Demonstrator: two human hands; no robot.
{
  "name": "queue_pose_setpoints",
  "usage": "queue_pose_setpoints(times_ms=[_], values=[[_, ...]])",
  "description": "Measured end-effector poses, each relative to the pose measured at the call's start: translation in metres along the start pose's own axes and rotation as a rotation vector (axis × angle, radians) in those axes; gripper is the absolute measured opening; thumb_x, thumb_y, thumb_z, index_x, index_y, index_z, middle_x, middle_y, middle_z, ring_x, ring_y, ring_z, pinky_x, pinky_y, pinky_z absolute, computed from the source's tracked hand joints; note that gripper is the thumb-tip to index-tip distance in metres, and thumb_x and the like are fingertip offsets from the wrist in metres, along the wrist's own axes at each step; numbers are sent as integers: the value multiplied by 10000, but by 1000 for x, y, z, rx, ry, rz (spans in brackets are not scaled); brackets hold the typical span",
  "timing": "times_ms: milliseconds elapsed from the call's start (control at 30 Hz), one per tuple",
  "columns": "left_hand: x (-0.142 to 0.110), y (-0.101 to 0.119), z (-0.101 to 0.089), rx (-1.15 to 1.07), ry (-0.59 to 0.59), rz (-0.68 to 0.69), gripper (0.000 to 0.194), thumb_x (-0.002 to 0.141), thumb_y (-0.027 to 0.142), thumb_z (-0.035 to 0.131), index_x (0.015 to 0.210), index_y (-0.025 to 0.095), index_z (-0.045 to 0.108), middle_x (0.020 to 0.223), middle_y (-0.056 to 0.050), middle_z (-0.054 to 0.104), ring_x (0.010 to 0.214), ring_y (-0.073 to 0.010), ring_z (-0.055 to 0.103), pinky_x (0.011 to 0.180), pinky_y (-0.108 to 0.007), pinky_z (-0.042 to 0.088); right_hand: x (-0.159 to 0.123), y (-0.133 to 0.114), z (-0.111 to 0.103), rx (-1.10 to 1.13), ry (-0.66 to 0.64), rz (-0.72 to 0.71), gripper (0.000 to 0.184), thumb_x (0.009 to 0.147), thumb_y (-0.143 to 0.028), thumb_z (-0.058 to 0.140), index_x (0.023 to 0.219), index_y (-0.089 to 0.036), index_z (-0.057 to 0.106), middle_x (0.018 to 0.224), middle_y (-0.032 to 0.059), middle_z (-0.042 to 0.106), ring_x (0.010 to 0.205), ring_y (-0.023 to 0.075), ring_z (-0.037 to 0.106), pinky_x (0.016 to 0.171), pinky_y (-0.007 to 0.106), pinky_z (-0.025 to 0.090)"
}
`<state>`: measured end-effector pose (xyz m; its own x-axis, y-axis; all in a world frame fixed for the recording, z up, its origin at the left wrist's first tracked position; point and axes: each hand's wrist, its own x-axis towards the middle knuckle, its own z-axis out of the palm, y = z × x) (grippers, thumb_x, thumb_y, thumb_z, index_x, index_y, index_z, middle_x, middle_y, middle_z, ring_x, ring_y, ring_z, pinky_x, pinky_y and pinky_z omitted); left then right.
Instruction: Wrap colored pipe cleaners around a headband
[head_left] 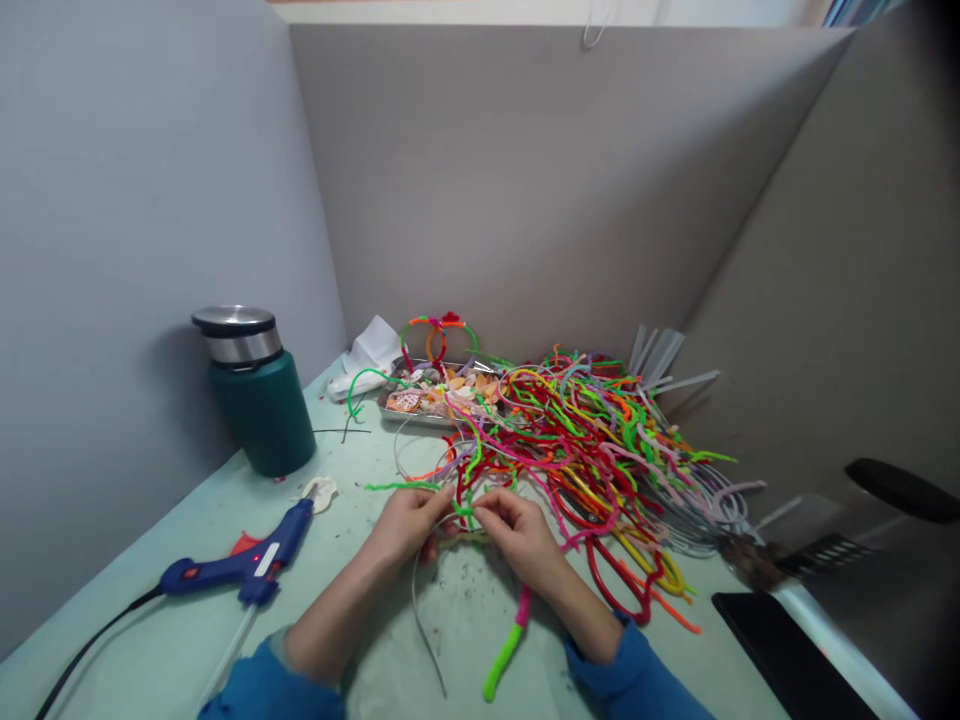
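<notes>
Green pipe cleaner (pixel 464 511): pinches it, grip closed, in left hand (pixel 414 522) and right hand (pixel 521 535), beside the stem heap (pixel 600 430), presumably for steadiness.

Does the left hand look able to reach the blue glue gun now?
Probably yes: nothing visibly blocks the left hand from the blue glue gun lying off to its left, though the hand may first need to release the green pipe cleaner.

On the near side of the metal tray (pixel 420 418), a bright green fuzzy stem (pixel 465 511) is held, bunched and bent. From beside it a thin grey wire (pixel 424 620) curves away from the tray, its end free.
</notes>
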<state>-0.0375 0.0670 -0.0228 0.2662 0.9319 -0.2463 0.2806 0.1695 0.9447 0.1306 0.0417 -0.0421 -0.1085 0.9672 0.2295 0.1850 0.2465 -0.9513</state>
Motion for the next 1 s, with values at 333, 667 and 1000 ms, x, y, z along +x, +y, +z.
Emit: queue_pose_setpoints(times_ms=[333,667,1000], values=[[-1,-7,4,289,194,350,179,735,332,603,785,175,673,593,-2,615,507,-118,511,507,-211,368,5,1,-4,24,109,48,179,759,-332,585,706,-164,614,584,-24,521,519,107,443,478,214,338],[-6,0,1,472,218,729,232,791,168,539,940,220,708,965,-80,680,898,-194,608,804,-296,448,5,-2,-3,75,105,42,148,768,-296,581,711,-162,607,616,-23,532,550,108,457,511,214,352],[-7,-4,3,568,202,709,216,831,190,493,917,178,691,893,-90,664,793,-174,602,717,-264,440,2,-2,-2,34,70,16,124,784,-261,567,739,-162,626,632,-16,540,569,113,466,520,216,357]])
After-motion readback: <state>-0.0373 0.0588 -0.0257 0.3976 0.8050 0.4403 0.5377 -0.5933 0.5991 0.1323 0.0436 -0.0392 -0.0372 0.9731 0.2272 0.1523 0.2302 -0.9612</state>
